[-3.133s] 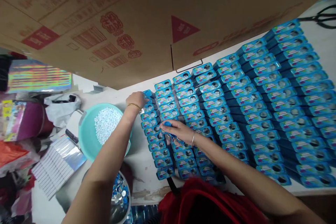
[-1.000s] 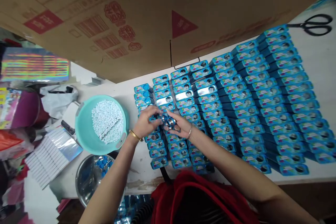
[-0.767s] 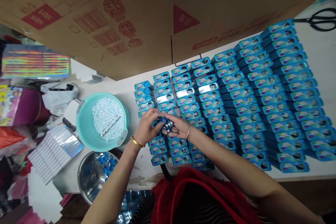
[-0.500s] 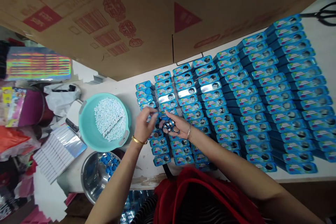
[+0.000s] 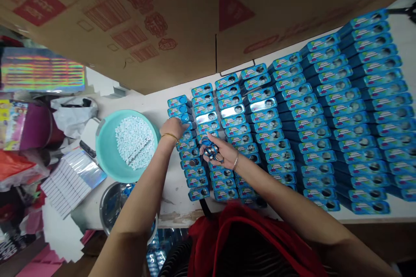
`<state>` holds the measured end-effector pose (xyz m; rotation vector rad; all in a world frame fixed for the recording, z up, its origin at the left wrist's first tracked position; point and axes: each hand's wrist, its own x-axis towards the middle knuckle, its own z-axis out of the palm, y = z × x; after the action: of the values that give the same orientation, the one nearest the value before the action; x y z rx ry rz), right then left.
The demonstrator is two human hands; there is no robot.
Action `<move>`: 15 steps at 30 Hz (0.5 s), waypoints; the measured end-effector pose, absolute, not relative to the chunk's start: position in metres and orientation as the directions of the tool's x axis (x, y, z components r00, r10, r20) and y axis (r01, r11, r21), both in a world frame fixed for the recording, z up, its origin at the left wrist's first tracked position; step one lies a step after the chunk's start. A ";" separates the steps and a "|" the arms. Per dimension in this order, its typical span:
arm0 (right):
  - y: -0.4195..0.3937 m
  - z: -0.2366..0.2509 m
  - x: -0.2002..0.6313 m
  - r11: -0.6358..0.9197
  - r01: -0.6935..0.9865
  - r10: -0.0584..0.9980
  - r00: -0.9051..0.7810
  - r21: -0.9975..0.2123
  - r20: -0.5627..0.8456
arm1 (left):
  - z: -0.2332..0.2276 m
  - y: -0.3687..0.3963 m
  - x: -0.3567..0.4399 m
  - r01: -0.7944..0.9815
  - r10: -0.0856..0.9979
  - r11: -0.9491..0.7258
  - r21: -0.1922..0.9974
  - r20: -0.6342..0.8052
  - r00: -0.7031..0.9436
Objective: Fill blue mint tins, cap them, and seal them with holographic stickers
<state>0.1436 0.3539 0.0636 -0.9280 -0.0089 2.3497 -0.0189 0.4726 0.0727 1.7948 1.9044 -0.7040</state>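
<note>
From the head camera I see my left hand (image 5: 172,127) at the centre-left of the frame, fingers curled down onto one blue tin (image 5: 185,126) in the leftmost column of the blue tins (image 5: 292,108); how firmly it grips I cannot tell. My right hand (image 5: 221,151) sits just right of it, palm partly up, fingers cupped loosely around a cluster of small round caps (image 5: 210,151), silver and blue. The tins run in tight rows from centre to the right edge, each lid carrying a small label and a round window; the print is too small for me to read. Across the top hangs a cardboard carton (image 5: 182,17) with red printing, a red triangle (image 5: 231,9), barcode-like blocks and round seals, none legible. At left the teal basin (image 5: 104,147) holds white pellets (image 5: 133,142), touching nothing of the tins. Below it a steel bowl (image 5: 108,205) lies half hidden by my left forearm. A stack of silver packets (image 5: 71,181) lies at lower left, a holographic sheet (image 5: 42,71) at upper left. Bare white table (image 5: 177,207) shows between basin and tins and along the near edge; the tins' right rows reach almost to that edge. My red garment (image 5: 247,242) fills the bottom centre.
</note>
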 end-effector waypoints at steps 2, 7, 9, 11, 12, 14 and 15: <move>0.351 0.068 0.142 -0.813 -0.536 0.546 -0.566 -0.228 -0.617 | 0.074 0.475 -0.018 0.994 0.759 0.031 -0.102 -0.644 -0.090; 0.340 0.075 0.143 -0.820 -0.533 0.521 -0.541 -0.210 -0.660 | 0.088 0.464 -0.018 1.000 0.824 0.019 0.016 -0.566 -0.007; 0.336 0.076 0.144 -0.812 -0.556 0.511 -0.531 -0.178 -0.676 | 0.096 0.443 -0.017 0.944 0.855 -0.072 0.323 -0.468 0.225; 0.333 0.077 0.143 -0.796 -0.584 0.516 -0.515 -0.161 -0.684 | 0.103 0.413 -0.014 0.768 0.830 -0.188 0.613 -0.318 0.458; 0.332 0.077 0.141 -0.793 -0.588 0.516 -0.510 -0.159 -0.688 | 0.106 0.397 -0.013 0.688 0.817 -0.227 0.690 -0.249 0.519; 0.329 0.079 0.136 -0.797 -0.581 0.511 -0.503 -0.166 -0.697 | 0.108 0.371 -0.010 0.619 0.843 -0.262 0.741 -0.137 0.521; 0.328 0.080 0.134 -0.802 -0.573 0.508 -0.504 -0.170 -0.698 | 0.108 0.362 -0.010 0.619 0.872 -0.259 0.742 -0.095 0.480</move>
<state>0.1337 0.3277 0.0800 -1.0235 0.1102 2.2855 -0.0102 0.3616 0.1080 1.9857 1.2319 0.4356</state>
